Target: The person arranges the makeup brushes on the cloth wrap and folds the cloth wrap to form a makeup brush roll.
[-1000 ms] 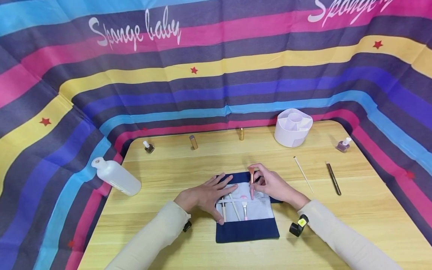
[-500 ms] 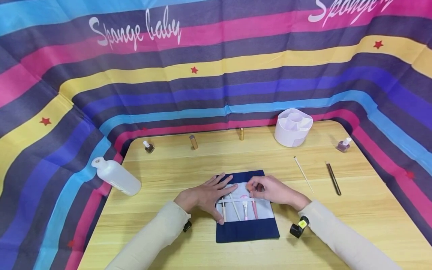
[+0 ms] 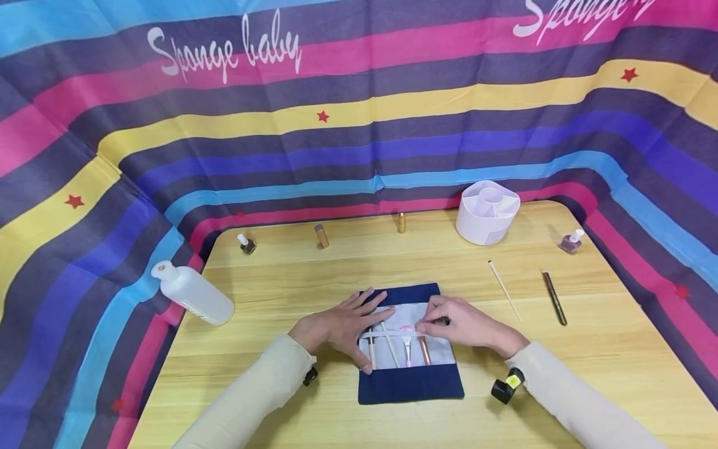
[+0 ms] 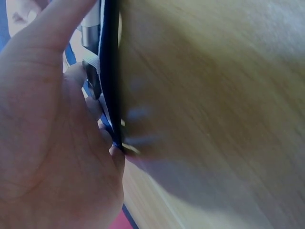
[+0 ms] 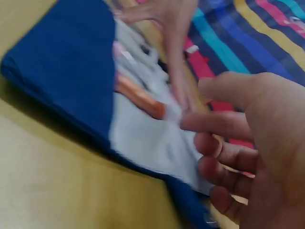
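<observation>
Brush roll [image 3: 409, 383]: navy blue outside, pale grey lining. Brush [image 3: 424, 350] in it: copper-pink handle. Table [image 3: 336, 274]: light wood grain. Backdrop cloth [image 3: 392, 106]: stripes of pink, yellow, cyan, blue, dark purple, with red stars and white script. Organiser cup [image 3: 487, 212] and bottle [image 3: 191, 293]: white. Sleeves [image 3: 252, 399]: cream.

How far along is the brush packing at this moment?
Done: four brushes sit under the strap of the blue pouch, the rose-gold brush rightmost. In hand: the left hand presses the pouch flat while the right hand rests at that brush's top. Left: a thin stick and dark pen lie on the table.
</observation>
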The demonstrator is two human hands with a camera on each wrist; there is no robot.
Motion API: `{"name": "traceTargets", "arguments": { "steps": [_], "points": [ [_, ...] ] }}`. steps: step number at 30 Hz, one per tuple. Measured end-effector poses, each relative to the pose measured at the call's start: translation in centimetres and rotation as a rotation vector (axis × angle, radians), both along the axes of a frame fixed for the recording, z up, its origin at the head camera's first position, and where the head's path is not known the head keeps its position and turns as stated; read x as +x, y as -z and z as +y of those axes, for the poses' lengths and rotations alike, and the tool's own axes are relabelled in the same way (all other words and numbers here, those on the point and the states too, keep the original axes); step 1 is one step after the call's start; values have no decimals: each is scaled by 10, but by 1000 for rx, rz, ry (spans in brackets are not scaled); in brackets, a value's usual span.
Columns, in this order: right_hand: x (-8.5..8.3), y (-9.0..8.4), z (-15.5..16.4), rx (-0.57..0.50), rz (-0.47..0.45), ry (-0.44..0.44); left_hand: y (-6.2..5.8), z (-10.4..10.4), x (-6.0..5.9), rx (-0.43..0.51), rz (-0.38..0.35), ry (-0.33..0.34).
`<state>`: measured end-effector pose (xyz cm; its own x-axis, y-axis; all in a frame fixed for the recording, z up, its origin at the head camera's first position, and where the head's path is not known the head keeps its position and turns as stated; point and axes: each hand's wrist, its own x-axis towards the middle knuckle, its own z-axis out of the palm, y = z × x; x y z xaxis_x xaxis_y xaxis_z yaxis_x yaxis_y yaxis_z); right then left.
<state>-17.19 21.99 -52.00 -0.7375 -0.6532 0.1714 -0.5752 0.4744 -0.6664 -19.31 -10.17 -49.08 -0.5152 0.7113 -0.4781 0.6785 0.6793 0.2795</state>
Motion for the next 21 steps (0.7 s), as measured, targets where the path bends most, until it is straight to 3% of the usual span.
{"name": "traceTargets", "arguments": {
  "steps": [8, 11, 16, 21],
  "points": [
    [-32, -20, 53, 123, -7, 432, 1, -1, 2, 8, -3, 2],
    [-39, -25, 79, 204, -35, 541, 1, 0, 2, 17, -9, 6],
    [-41, -26, 108, 284, -97, 632, -1, 0, 1, 16, -6, 2],
    [-41, -20, 113, 309, -99, 638, -1, -1, 1, 13, -3, -1]
  ]
}}
